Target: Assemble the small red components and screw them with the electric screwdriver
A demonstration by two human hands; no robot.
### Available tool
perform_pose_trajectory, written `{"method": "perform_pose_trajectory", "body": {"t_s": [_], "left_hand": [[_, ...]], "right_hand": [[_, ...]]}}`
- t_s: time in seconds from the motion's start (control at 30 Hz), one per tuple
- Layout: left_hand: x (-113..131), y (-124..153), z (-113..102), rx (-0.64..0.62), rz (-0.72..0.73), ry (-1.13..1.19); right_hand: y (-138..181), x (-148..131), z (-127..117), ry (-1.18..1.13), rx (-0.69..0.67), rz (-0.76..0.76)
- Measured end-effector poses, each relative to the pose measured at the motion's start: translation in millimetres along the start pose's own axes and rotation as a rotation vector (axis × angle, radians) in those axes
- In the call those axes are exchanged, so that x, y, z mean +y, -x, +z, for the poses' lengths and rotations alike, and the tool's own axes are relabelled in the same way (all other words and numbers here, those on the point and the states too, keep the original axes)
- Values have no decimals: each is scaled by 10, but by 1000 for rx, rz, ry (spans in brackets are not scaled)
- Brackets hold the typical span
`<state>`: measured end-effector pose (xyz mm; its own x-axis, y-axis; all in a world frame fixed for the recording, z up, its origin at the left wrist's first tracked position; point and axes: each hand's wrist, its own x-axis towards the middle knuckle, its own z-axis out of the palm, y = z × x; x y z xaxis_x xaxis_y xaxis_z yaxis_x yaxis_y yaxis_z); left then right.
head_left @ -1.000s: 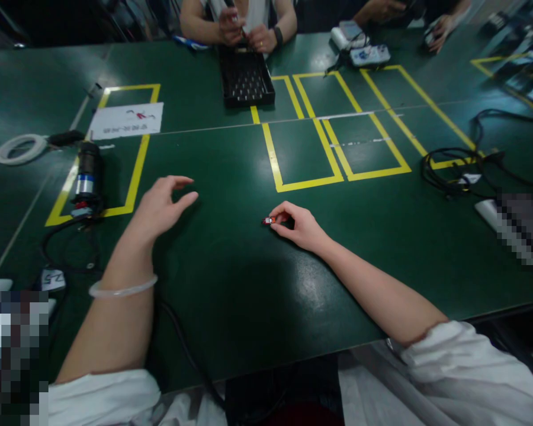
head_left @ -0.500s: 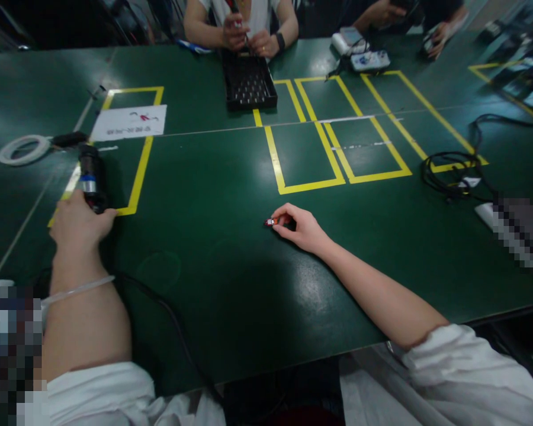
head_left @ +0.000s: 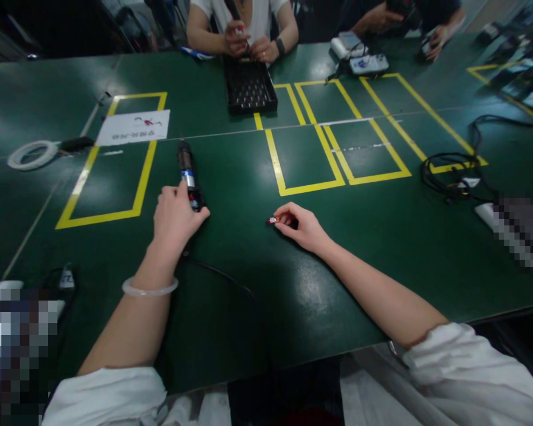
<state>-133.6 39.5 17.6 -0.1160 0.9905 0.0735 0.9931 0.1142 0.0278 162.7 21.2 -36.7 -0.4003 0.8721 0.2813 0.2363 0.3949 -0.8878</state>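
My left hand (head_left: pixel 174 218) is closed round the rear end of a black corded tool with a silver and blue band (head_left: pixel 187 171), which points away from me over the green table (head_left: pixel 231 272). Its cable trails back past my wrist. My right hand (head_left: pixel 302 226) rests on the table to the right and pinches a small red part (head_left: pixel 272 220) between thumb and fingers. The two hands are about a hand's width apart.
Yellow tape outlines mark the table, one at the left (head_left: pixel 109 163) and several at the centre. A white paper (head_left: pixel 133 127), a white tape ring (head_left: pixel 26 155), a black slotted tray (head_left: pixel 249 86) and coiled black cables (head_left: pixel 448 171) lie around. Other people's hands (head_left: pixel 249 41) work at the far edge.
My left hand went left, took the black tool from the yellow outline, and has carried it right toward the table's middle. My right hand with the red part stayed put.
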Motion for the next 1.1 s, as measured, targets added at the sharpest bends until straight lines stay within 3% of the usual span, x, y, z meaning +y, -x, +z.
{"method": "perform_pose_trajectory", "body": {"t_s": [0.17,0.37,0.9,1.1], "left_hand": [[581,295,41,19,229,18],[922,554,115,51,414,124],[1073,684,193,80,464,173],[1073,691,223,89,482,182]], "right_hand": [[-1,10,-7,63,58,-18],[6,20,1,95,58,-54],[13,-30,-10,194,-36,-72],[10,-27,-3,188,2,-95]]}}
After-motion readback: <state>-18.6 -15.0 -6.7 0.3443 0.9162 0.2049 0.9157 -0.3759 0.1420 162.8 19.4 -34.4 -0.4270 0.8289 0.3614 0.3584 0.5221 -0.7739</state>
